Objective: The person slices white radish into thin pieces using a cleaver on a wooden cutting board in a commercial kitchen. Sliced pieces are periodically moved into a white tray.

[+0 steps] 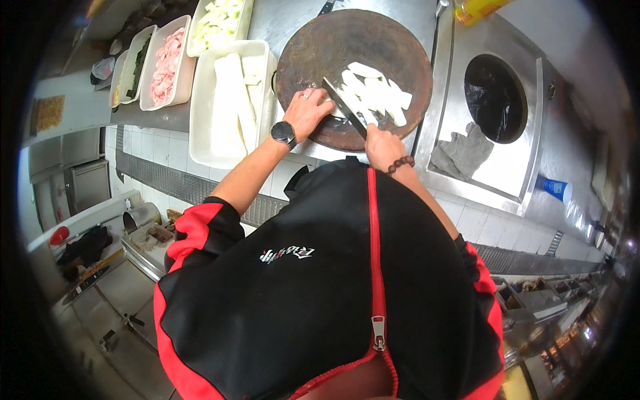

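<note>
My right hand (386, 151) grips the handle of a kitchen knife (344, 107), whose blade stands on edge over a round wooden chopping block (320, 45). On the blade's left side, my left hand (306, 112) has its fingertips curled on a piece of white vegetable (338, 112), mostly hidden beneath them. Several slanted slices of white vegetable (376, 91) lie to the right of the blade. Left of the block, a white plastic tub (204, 145) holds long peeled lengths of white vegetable (232, 100) and shorter chunks.
Farther left are tubs of pale green pieces (217, 22), pink meat (168, 65) and dark green pieces (141, 65). A second knife's handle (326, 7) shows behind the block. Rightward, a steel sink unit (450, 55) has a round dark opening (496, 97) and a grey cloth (465, 150).
</note>
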Demonstrator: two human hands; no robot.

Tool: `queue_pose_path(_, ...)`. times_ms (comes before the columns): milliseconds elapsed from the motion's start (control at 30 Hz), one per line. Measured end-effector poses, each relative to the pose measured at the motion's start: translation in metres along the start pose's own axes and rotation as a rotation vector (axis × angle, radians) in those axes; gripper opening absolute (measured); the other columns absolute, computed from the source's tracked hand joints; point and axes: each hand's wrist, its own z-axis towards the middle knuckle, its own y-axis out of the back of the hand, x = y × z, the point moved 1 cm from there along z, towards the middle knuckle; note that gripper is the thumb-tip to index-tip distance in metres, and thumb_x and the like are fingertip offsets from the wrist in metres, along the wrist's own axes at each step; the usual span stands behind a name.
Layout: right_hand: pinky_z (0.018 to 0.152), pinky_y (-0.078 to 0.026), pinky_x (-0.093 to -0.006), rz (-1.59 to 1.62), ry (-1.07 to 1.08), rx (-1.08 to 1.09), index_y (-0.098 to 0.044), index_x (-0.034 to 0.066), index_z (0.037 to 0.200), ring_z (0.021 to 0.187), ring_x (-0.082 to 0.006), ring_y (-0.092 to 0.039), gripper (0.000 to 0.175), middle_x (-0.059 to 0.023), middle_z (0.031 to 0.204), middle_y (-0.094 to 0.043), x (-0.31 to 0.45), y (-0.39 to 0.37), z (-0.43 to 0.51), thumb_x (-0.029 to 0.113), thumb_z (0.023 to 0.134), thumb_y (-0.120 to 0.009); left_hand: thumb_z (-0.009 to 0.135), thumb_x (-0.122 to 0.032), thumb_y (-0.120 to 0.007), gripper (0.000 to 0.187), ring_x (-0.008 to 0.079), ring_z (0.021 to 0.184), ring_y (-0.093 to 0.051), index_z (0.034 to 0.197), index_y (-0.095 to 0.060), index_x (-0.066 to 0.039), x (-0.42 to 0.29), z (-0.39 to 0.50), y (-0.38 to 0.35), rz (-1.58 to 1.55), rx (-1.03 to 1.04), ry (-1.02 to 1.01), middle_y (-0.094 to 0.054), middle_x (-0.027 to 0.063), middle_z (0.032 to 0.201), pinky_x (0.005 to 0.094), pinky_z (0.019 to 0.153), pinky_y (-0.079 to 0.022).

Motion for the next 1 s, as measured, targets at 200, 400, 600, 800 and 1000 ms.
queue_pose_path(200,0.082,-0.057,-0.0642,0.024,0.084,-0.033,-0.059,-0.0042,0.107,0.092,-0.0553,-0.074,0.021,-0.0354,0.094,-0.074,0.004,0.01,-0.01,0.012,0.104,-0.047,0.098,-0.017,-0.068,0.02,0.0352,0.116,-0.062,0.118,-0.069,-0.014,-0.001,-0.013,0.006,-0.053,0.029,0.133,-0.065,0.0137,0.127,0.0483,0.096,-0.052)
queue_pose_path(400,0.081,-0.057,-0.0654,-0.005,0.138,-0.003,-0.057,-0.0031,0.106,0.088,-0.0561,-0.073,0.019,-0.0351,0.091,-0.074,0.011,0.018,-0.017,0.012,0.103,-0.047,0.095,-0.01,-0.071,0.022,0.0424,0.115,-0.061,0.116,-0.067,-0.008,-0.004,-0.019,-0.002,-0.143,-0.031,0.13,-0.064,0.0183,0.124,0.0494,0.098,-0.053)
queue_pose_path(600,0.083,-0.058,-0.0654,0.007,0.102,-0.016,-0.057,-0.0029,0.106,0.091,-0.0563,-0.074,0.021,-0.0363,0.091,-0.073,0.011,-0.012,0.002,0.013,0.105,-0.045,0.094,-0.006,-0.072,0.022,0.0426,0.111,-0.062,0.115,-0.066,-0.007,-0.004,-0.031,-0.004,-0.206,-0.089,0.131,-0.063,0.0181,0.123,0.0497,0.097,-0.053)
queue_pose_path(800,0.082,-0.057,-0.065,0.01,0.152,-0.021,-0.057,-0.0034,0.105,0.09,-0.0562,-0.073,0.019,-0.036,0.09,-0.073,0.015,-0.001,-0.005,0.012,0.103,-0.046,0.094,-0.002,-0.066,0.024,0.0422,0.114,-0.061,0.118,-0.064,-0.006,-0.004,-0.037,0.001,-0.265,-0.076,0.171,-0.061,0.0186,0.125,0.0483,0.098,-0.053)
queue_pose_path(1000,0.082,-0.056,-0.0657,-0.004,0.157,0.044,-0.056,-0.0034,0.105,0.091,-0.0564,-0.073,0.015,-0.0351,0.091,-0.074,0.028,0.012,-0.014,0.009,0.101,-0.048,0.096,-0.005,-0.07,0.022,0.0437,0.114,-0.064,0.118,-0.065,-0.005,-0.004,-0.045,-0.003,-0.172,0.014,0.212,-0.063,0.0202,0.127,0.05,0.098,-0.055)
